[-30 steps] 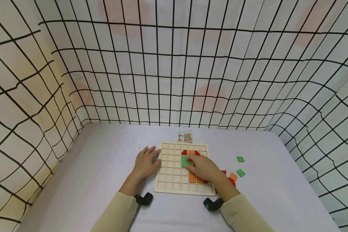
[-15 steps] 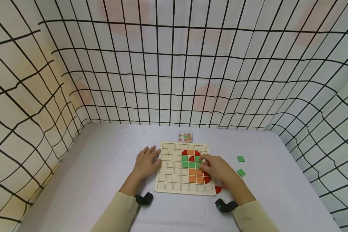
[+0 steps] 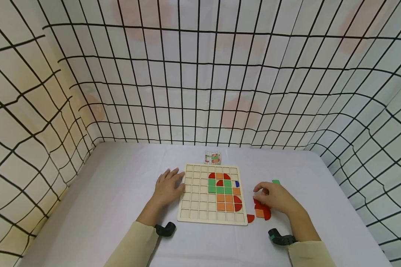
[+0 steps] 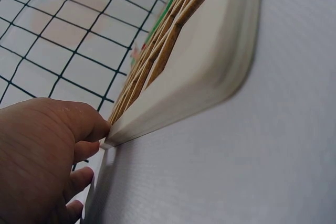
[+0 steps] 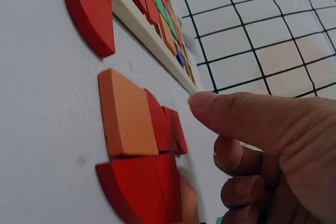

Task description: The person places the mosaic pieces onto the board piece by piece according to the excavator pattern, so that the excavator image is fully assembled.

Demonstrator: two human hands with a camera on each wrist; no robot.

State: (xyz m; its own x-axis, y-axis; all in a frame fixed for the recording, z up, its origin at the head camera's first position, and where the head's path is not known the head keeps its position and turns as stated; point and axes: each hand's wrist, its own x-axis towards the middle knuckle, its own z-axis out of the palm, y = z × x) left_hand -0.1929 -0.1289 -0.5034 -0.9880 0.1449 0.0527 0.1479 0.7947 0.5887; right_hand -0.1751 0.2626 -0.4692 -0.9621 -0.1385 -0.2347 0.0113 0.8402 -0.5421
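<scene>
Head view, left hand [image 3: 168, 189] spread, just touching left edge of grid board [image 3: 195, 196], right hand [image 3: 274, 195] loosely bent, empty, near red pieces [image 3: 267, 213] right of board.

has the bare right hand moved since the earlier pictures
Yes. In the head view, the right hand has gone rightward, from over the cream gridded square board to out past its right edge.
</scene>
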